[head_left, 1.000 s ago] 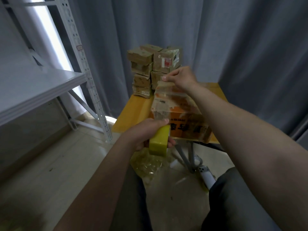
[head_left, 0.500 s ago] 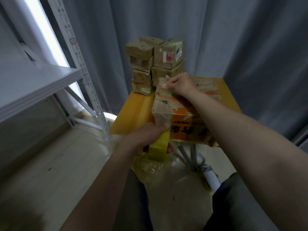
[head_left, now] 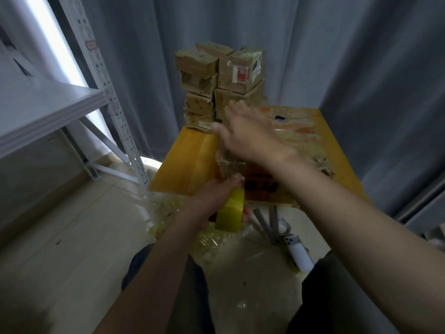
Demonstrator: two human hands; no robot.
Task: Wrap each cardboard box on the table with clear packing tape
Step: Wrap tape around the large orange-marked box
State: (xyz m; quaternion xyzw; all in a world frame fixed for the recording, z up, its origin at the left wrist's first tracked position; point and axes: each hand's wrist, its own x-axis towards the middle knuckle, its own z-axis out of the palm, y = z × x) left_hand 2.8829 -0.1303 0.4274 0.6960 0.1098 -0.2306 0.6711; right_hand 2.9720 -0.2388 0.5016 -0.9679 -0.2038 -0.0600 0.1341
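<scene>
1. Cardboard box (head_left: 296,138), the one being worked on, lies flat on the near right part of the yellow worktop (head_left: 187,165). Its orange-printed front face sits at the worktop's near edge. A stack of smaller boxes (head_left: 216,85) stands behind it at the far left corner.
2. The left hand (head_left: 212,201) hangs just below the near edge. Its grip is clamped on a yellow tape roll (head_left: 230,213), fingers curled round it and thumb up by the box's front face.
3. The right hand (head_left: 243,133) is blurred above the near left part of the box top. Its fingers are straight and spread, so the grip is apart and holds nothing. Whether the palm touches the cardboard cannot be told.
4. The step looks like laying a band of tape over this box. A clear strip seems to run from the roll up the front face, with the flat hand placed to smooth it down.
5. The next move likely calls for a taut strip, the roll drawn on round the box, and the box held steady or turned.
6. The box lies just above and beyond the left grip, and directly beneath the right.
</scene>
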